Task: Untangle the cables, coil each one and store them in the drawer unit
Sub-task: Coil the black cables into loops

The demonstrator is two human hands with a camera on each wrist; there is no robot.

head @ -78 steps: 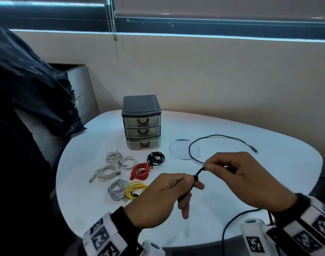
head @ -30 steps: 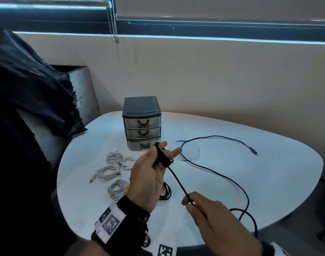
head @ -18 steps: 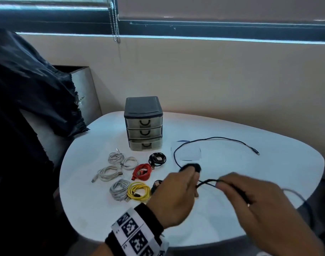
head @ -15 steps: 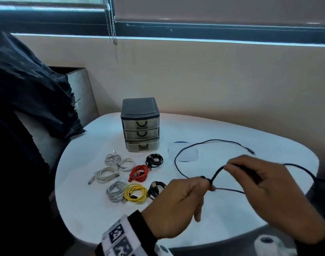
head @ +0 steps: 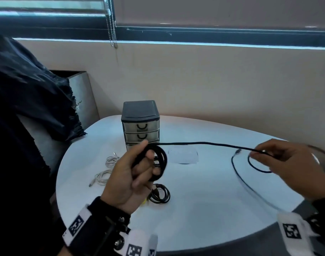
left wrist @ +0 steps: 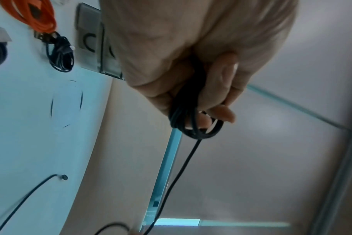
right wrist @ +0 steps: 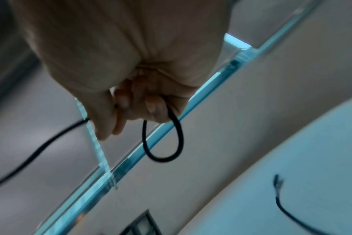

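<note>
My left hand point(head: 139, 169) is raised above the table and grips a small coil of the long black cable point(head: 159, 163), wound round its fingers point(left wrist: 219, 111). From the coil point(left wrist: 193, 127) the cable point(head: 204, 143) runs taut to my right hand point(head: 265, 156), which pinches it with a loose loop point(right wrist: 163, 143) hanging below. The rest trails over the table, its plug end point(head: 237, 151) lying free. The grey three-drawer unit point(head: 140, 124) stands behind my left hand, drawers closed.
Coiled cables lie on the white round table point(head: 204, 209): white ones point(head: 110, 161) at the left, a black one point(head: 160, 194) near my left wrist, an orange one point(left wrist: 36, 17) and another black one point(left wrist: 59, 54). A dark cloth point(head: 28, 93) drapes at the left.
My left hand rose and turned, now with several turns of black cable round its fingers. My right hand moved out to the right, pulling the cable taut between the hands.
</note>
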